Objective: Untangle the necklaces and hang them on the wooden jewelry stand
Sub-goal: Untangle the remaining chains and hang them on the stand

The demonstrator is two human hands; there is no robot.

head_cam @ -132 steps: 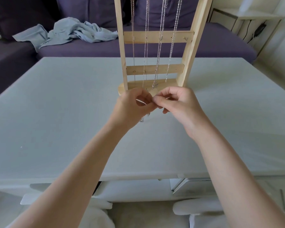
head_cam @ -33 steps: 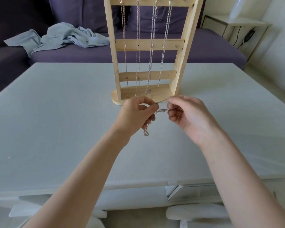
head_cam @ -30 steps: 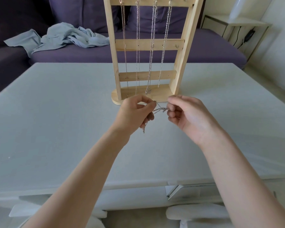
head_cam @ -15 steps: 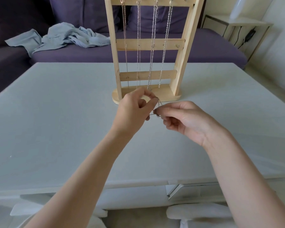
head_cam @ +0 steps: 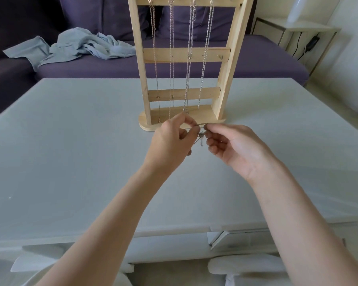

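Your left hand [head_cam: 172, 139] and right hand [head_cam: 234, 147] each pinch the tangled necklace [head_cam: 201, 137], held between them above the tabletop [head_cam: 70, 141]. It hangs just in front of the stand [head_cam: 186, 56], where four chains [head_cam: 189, 58] dangle.

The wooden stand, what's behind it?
Behind the stand is a purple sofa with a crumpled blue cloth on it. The posts, bars and hanging chains cover parts of the sofa.
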